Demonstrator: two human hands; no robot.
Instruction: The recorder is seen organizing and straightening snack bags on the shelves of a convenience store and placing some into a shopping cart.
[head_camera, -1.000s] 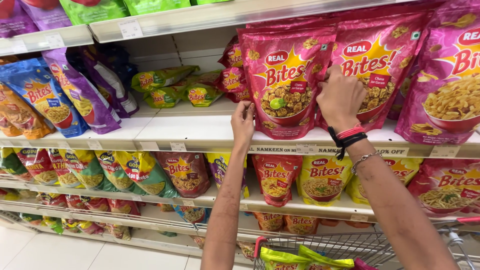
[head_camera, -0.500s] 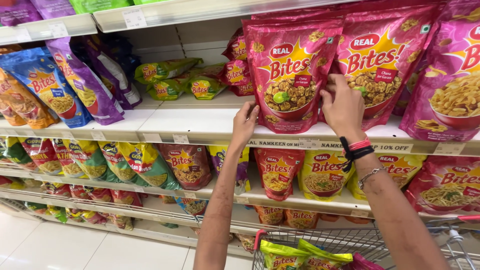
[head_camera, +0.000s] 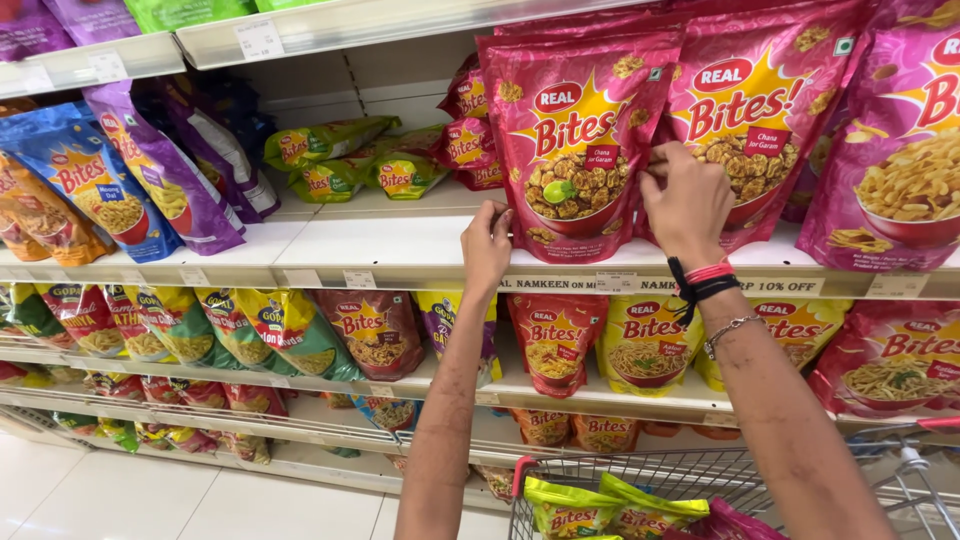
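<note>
A large red snack pouch (head_camera: 578, 140) standing upright on the white shelf (head_camera: 400, 250) is gripped at both lower sides: its right edge is pinched by the fingers of the right hand (head_camera: 686, 203), while its lower left corner is met by the fingertips of the left hand (head_camera: 487, 245) (whether that hand is truly closed on the corner cannot be told). Red and black threads and a thin chain are worn on the right wrist. Just beside the pouch, a second red pouch (head_camera: 765, 110) is seen, with small green packets (head_camera: 330, 160) lying further left. A wire trolley (head_camera: 680, 490) holding packets is parked below.
</note>
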